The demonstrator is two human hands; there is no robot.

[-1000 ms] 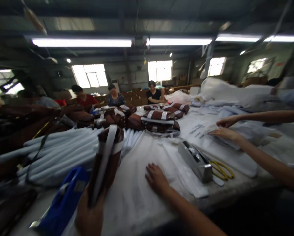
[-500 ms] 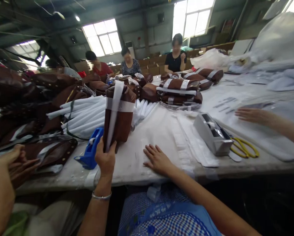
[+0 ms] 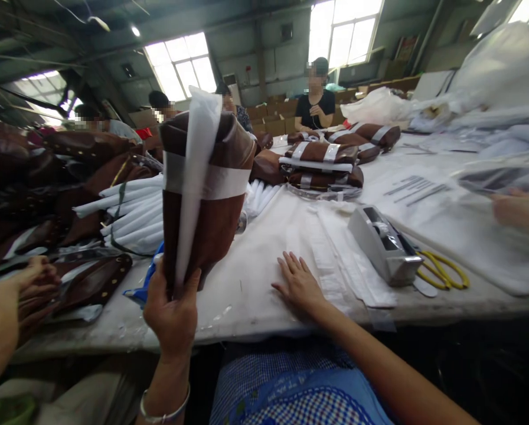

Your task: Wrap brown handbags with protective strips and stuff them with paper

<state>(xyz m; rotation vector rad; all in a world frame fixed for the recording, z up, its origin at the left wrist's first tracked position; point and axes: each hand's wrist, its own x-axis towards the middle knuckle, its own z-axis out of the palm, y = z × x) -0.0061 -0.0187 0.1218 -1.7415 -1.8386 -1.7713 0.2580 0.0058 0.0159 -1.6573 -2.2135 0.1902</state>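
Observation:
My left hand [image 3: 172, 321] grips the lower end of a folded brown leather bag [image 3: 222, 230], held upright above the table. A pale band [image 3: 227, 182] wraps around the bag, and a long white wrapped strip [image 3: 193, 177] runs up its near face and past its top. My right hand [image 3: 300, 286] lies flat on the white-covered table [image 3: 255, 289], fingers spread, holding nothing. Partly hidden behind my left hand is a blue tape dispenser [image 3: 143, 289]. A bundle of white wrapped rolls [image 3: 136, 206] lies behind the bag.
To the right stand a grey tape dispenser [image 3: 384, 245] and yellow-handled scissors [image 3: 444, 271]. Banded brown bags [image 3: 324, 153] are stacked farther back. A co-worker's hands [image 3: 36, 289] are at the left, another person's hand [image 3: 521, 212] at the right. Several people sit across the table.
My left hand has brought the bag closer and slightly left, so it looks larger. My right hand has slid a little to the right. The hand at the far right has moved farther right.

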